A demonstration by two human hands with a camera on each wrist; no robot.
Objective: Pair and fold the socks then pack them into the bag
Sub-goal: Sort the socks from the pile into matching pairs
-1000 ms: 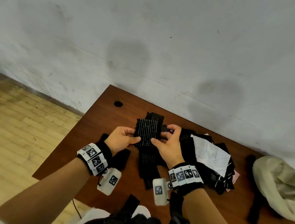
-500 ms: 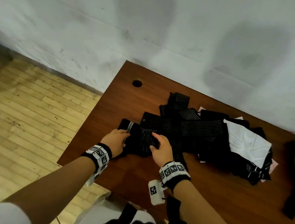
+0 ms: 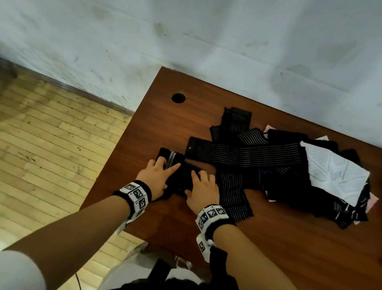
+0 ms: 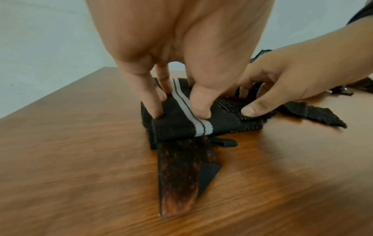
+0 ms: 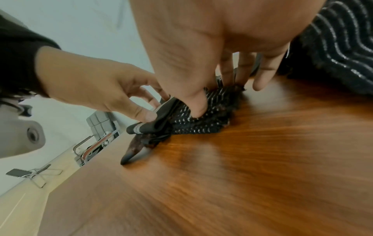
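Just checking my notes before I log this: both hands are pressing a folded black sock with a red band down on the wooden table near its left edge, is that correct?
Not quite: the band is grey-white, not red, as the left wrist view shows. Otherwise yes, the left hand and right hand press the folded black sock down on the wooden table near its left edge.

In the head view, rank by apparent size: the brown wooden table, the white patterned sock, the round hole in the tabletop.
1. Brown wooden table, by far the largest.
2. White patterned sock on the dark pile.
3. Round hole, smallest, though farthest from the camera.
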